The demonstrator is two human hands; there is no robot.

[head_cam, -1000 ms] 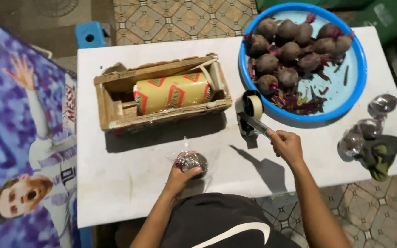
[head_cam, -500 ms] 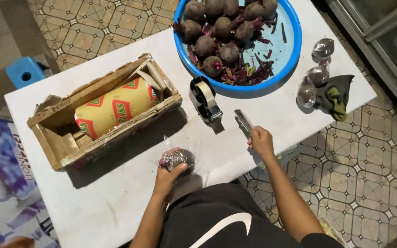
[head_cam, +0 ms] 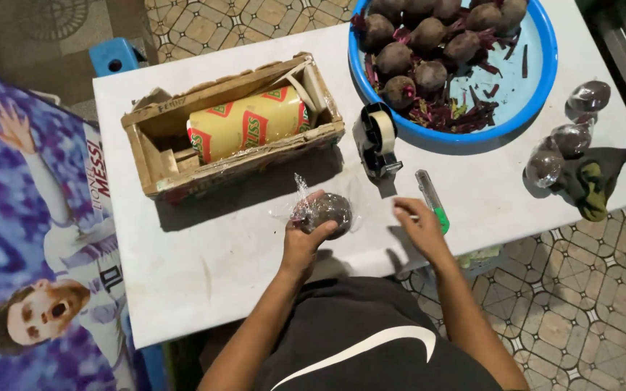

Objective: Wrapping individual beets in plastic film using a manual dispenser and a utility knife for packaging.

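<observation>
My left hand (head_cam: pixel 304 242) grips a dark round beet wrapped in clear plastic film (head_cam: pixel 325 211), resting on the white table (head_cam: pixel 204 261). My right hand (head_cam: pixel 418 228) hovers just right of it with fingers apart, holding nothing. A green-handled cutter (head_cam: pixel 431 199) lies on the table beside my right hand. A black tape dispenser (head_cam: pixel 378 137) stands just behind it.
A wooden box (head_cam: pixel 233 134) holds a yellow roll of film (head_cam: pixel 248 123). A blue basin (head_cam: pixel 537 80) at the back right holds several unwrapped beets (head_cam: pixel 414 54). Three wrapped beets (head_cam: pixel 570 137) and a dark cloth (head_cam: pixel 594 181) lie at the right edge. A poster (head_cam: pixel 30 239) leans at left.
My right hand has let go of the cutter, which now lies on the table, and moved toward the wrapped beet. The left hand still holds the beet.
</observation>
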